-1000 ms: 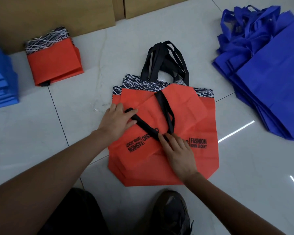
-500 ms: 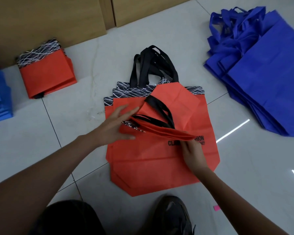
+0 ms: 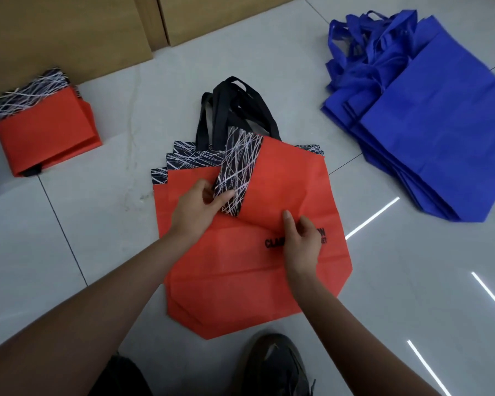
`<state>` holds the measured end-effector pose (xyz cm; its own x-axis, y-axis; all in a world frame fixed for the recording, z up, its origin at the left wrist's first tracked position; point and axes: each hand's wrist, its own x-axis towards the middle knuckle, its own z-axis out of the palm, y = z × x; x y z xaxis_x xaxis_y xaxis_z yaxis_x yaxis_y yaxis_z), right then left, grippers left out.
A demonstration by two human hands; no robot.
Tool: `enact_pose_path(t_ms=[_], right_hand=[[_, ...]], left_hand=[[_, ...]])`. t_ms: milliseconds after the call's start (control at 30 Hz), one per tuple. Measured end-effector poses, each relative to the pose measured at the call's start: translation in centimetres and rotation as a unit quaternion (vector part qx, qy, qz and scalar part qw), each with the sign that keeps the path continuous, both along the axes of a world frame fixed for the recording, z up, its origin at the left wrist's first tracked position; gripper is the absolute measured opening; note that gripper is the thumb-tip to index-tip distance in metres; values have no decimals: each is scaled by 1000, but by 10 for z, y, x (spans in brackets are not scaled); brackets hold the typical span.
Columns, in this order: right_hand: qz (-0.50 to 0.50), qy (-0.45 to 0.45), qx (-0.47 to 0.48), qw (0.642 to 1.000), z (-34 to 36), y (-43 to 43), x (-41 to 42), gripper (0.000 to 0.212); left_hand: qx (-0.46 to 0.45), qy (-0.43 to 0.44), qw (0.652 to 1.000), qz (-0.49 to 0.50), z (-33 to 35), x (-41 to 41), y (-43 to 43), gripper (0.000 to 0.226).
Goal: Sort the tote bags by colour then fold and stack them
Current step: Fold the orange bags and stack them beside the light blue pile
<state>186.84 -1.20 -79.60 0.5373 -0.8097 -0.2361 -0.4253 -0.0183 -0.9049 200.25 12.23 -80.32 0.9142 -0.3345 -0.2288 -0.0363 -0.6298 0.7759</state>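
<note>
While your left hand (image 3: 196,208) pinches the patterned band (image 3: 237,172) and your right hand (image 3: 302,244) pinches the fold's edge, the half-folded red tote bag (image 3: 283,181) lies atop the red pile (image 3: 240,281) on the floor (image 3: 97,238). Slacken either pinch and the fold may spring open.
</note>
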Motion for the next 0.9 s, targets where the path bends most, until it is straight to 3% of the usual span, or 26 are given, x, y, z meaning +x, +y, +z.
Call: enact_pose_path(t_ms=[167,333,433,533,633,700,767,800,833,867,900], right_hand=[[-121,53,12,991,-7,5,15,16],[-140,104,36,984,-3,-4,23,32],[-101,125,26,987,-1,-8,26,40],[-83,141,103,981,0,-18,29,34],[-8,166,182,969,9,-20,27,5],[69,193,235,950,14,-12,22,13],[142,221,292,919,13,-4,15,16],[132,217,305,918,13,-2,14,24],[91,193,281,936,11,-3,13,39],[44,168,181,968,8,-5,11,56],[33,169,-4,985,7,-9,10,65]], left_hand=[[86,16,996,12,1,3,-15,60],[174,36,984,3,3,12,-23,66],[190,49,981,0,4,15,-25,63],[135,76,987,31,-3,18,-24,62],[5,132,987,88,-3,19,-19,49],[-53,154,978,130,-2,18,-11,42],[-44,121,982,138,0,17,0,42],[-35,96,987,127,-1,16,6,41],[-29,75,991,105,-1,17,11,40],[-26,59,995,79,0,17,15,39],[-22,45,997,50,2,17,18,39]])
